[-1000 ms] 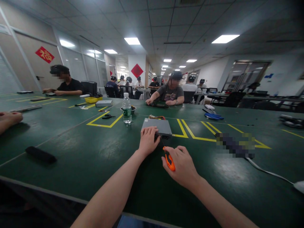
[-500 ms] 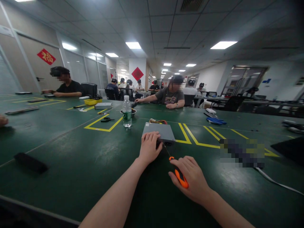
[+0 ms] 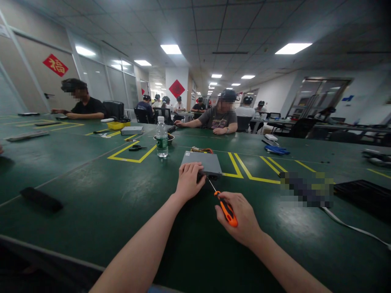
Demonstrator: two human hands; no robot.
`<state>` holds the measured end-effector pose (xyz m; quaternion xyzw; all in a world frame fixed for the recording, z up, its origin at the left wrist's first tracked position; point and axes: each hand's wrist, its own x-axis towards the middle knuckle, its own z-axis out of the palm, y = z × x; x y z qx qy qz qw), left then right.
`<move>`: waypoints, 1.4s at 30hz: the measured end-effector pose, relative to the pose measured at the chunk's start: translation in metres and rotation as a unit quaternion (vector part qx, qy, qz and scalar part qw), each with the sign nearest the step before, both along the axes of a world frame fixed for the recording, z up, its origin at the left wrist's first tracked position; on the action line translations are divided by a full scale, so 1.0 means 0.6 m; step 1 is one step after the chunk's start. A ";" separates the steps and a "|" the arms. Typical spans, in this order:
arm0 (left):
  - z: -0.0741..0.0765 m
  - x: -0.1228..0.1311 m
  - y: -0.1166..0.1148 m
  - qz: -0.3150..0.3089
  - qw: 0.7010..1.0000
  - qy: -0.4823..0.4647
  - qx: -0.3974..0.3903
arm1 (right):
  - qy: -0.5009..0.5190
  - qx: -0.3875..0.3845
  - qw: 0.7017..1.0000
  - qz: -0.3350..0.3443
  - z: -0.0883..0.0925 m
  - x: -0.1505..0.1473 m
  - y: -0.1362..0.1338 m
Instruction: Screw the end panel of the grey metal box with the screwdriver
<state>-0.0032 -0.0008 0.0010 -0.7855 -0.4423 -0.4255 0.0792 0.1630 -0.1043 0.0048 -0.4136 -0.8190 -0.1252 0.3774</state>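
Observation:
A flat grey metal power supply [image 3: 204,160] lies on the green table, with a bundle of coloured wires [image 3: 202,150] at its far side. My left hand [image 3: 190,180] grips its near left corner, fingers over the top and thumb at the front edge. In my right hand [image 3: 240,213] is a screwdriver [image 3: 228,211] with an orange and black handle. Its thin shaft points up and left to the front face of the power supply. The tip meets the box close to my left thumb; the exact spot is too small to make out.
A water bottle [image 3: 161,137] stands left of the power supply, before a bowl [image 3: 170,139]. Black pliers [image 3: 137,148] lie inside yellow tape. Blue gloves [image 3: 276,149] and a black tray [image 3: 363,197] are to the right. A black case [image 3: 41,199] lies left. People sit across the table.
The view has shifted a little. My right fingers have changed their hold on the screwdriver, and more of its handle shows. My left hand stays on the power supply.

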 end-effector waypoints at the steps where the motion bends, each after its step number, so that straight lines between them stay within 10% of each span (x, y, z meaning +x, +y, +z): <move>1: 0.000 0.000 0.000 0.001 1.000 0.002 0.000 | -0.002 -0.003 1.000 0.002 -0.001 0.002 0.000; 42: -0.002 0.003 0.001 0.015 1.000 0.010 0.010 | 0.003 0.102 0.994 -0.034 0.011 0.015 -0.007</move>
